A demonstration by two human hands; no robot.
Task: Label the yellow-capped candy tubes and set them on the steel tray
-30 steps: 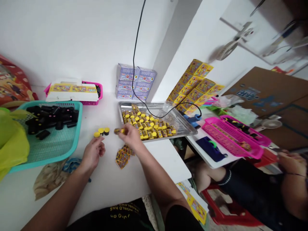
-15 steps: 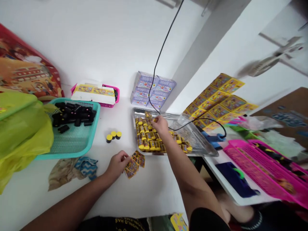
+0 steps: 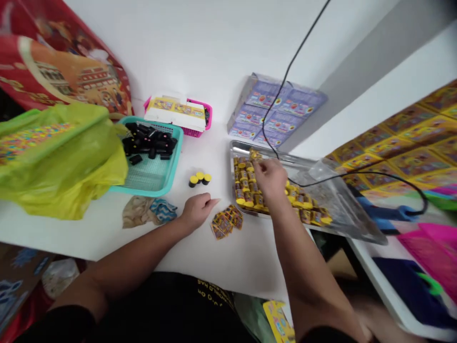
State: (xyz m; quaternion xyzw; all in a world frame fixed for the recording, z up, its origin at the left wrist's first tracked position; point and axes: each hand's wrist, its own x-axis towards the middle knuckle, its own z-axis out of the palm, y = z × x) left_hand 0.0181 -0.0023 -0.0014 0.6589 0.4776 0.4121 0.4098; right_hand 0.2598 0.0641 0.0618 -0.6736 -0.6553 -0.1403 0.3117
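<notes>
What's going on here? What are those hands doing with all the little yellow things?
A person is working at a white table. Their right hand is over a metal tray full of small yellow-and-black cylinders. Their left hand lies open on the table, next to a little pile of printed yellow wrappers. Three yellow-topped pieces stand close by. Farther left, a teal basket holds black cylinders.
</notes>
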